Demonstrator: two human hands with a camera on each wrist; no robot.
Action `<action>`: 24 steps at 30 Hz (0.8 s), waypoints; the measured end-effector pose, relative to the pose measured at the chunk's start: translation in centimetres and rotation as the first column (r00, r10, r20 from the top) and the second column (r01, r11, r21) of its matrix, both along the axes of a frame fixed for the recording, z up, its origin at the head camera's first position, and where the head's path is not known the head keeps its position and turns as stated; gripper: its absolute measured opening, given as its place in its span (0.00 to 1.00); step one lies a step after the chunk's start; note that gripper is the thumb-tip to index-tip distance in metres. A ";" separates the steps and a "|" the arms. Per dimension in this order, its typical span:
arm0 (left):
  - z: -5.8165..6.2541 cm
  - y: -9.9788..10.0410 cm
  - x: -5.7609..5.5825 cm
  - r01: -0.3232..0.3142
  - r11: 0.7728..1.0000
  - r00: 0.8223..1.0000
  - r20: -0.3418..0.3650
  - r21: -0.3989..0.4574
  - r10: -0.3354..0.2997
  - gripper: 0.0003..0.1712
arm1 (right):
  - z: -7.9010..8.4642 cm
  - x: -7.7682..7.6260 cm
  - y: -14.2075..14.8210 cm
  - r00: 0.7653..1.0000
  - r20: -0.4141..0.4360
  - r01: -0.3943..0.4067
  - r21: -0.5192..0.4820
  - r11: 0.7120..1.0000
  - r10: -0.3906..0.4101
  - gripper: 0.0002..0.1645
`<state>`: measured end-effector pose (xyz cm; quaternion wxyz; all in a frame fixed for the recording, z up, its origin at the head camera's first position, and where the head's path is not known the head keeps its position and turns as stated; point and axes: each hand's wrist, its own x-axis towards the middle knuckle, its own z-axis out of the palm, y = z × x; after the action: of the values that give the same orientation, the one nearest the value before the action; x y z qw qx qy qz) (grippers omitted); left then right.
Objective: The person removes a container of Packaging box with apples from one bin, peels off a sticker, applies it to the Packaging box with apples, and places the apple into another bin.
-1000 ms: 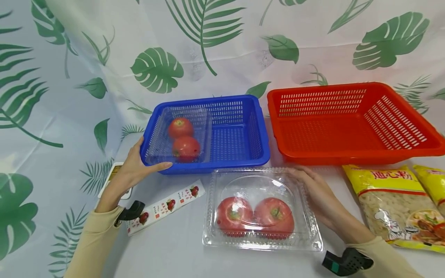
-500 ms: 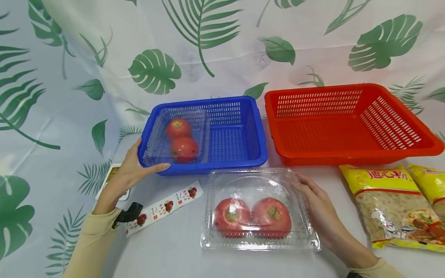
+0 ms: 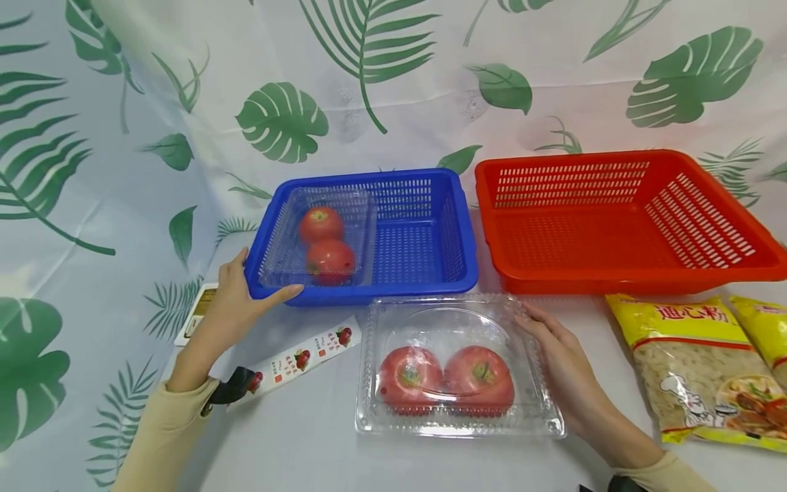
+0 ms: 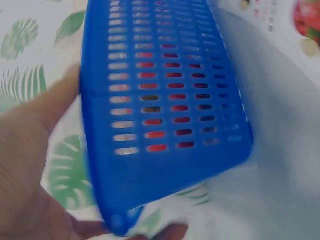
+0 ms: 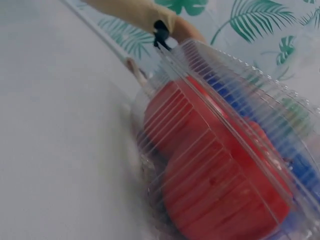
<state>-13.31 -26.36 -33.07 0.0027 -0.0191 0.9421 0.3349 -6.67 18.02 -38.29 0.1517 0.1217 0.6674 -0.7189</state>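
A clear plastic clamshell container [image 3: 455,427] with two round red fruits [image 3: 479,379] inside is at the front centre. My right hand [image 3: 568,372] holds it by its right side; the thumb is hidden. In the right wrist view the container's ribbed wall and the red fruits fill the right half. My left hand [image 3: 227,311] touches the front left corner of a blue basket [image 3: 408,256], thumb stretched along the front rim and fingers outside the left side. A second clear container [image 3: 279,232] with two red fruits [image 3: 330,260] lies in the basket's left part.
A red basket [image 3: 572,236] stands right of the blue one. Yellow-topped pasta bags [image 3: 701,369] lie at the right. A printed label strip [image 3: 307,359] lies below the blue basket, and a small white-edged item [image 3: 199,307] is partly behind the left hand.
My left hand has shifted slightly at the basket corner, its fingers showing more outside the rim. My right hand keeps its hold on the container, which stays nearly in place; the head view sways a little.
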 end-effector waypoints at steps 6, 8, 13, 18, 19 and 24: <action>1.8 1.3 4.8 -0.123 0.972 0.945 -0.322 -0.202 0.053 0.46 | -0.3 -0.4 0.4 1.000 0.013 -0.024 -0.002 1.000 0.025 0.42; 2.2 1.7 6.1 -0.038 0.976 0.951 -0.309 -0.214 -0.031 0.33 | -0.3 -0.5 0.5 0.999 0.012 -0.032 -0.002 0.999 0.032 0.42; 0.2 2.2 6.7 0.288 0.930 0.943 -0.102 -0.229 -0.317 0.19 | 0.1 -0.5 0.8 0.999 0.005 -0.054 0.000 0.999 0.054 0.44; -3.2 1.9 5.8 0.429 0.844 0.876 -0.081 -0.321 -0.476 0.20 | -0.2 -0.5 0.8 0.998 -0.007 -0.055 -0.012 0.998 0.055 0.42; -3.7 1.8 5.7 0.430 0.843 0.873 -0.091 -0.323 -0.479 0.20 | -0.2 -0.5 0.8 0.998 -0.010 -0.056 -0.009 0.998 0.056 0.41; -4.6 2.1 4.9 0.399 0.889 0.903 -0.073 -0.226 -0.424 0.27 | -0.3 -0.4 1.1 0.999 -0.015 -0.047 -0.004 0.999 0.046 0.40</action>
<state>-8.36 -24.22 -37.71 0.0151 0.2012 0.9525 0.2280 -7.08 19.12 -38.56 0.1636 0.1003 0.6694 -0.7177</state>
